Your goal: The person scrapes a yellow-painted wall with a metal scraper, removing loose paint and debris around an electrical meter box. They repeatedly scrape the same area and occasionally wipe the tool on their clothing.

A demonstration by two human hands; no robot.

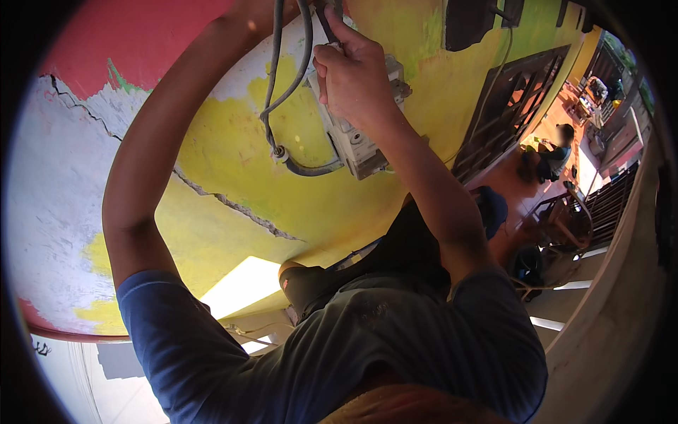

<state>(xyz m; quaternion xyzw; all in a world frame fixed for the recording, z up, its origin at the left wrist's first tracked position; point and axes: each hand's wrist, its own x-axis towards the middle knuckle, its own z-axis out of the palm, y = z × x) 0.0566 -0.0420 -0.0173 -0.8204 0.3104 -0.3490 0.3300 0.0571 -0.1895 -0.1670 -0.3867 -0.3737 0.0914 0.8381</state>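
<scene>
My right hand (pixel 352 79) is raised in front of a grey electrical meter box (pixel 363 151) on the painted wall. Its fingers are closed around a narrow dark strip-like object (pixel 324 24), whose exact kind I cannot make out. One finger lies stretched along that object towards the top edge. My left forearm reaches up across the wall, and the left hand lies beyond the top edge of the view. Between the two arms, a thick grey cable (pixel 271 79) loops down to a fitting (pixel 280 153), from which a grey conduit (pixel 316 169) curves to the box.
Yellow wall paint (pixel 233 175) is patchy, with a long jagged crack (pixel 238 206). A dark-framed window (pixel 508 106) stands to the right. Beyond, a person (pixel 553 159) sits on the tiled floor (pixel 506 222), near a wooden chair (pixel 569 220).
</scene>
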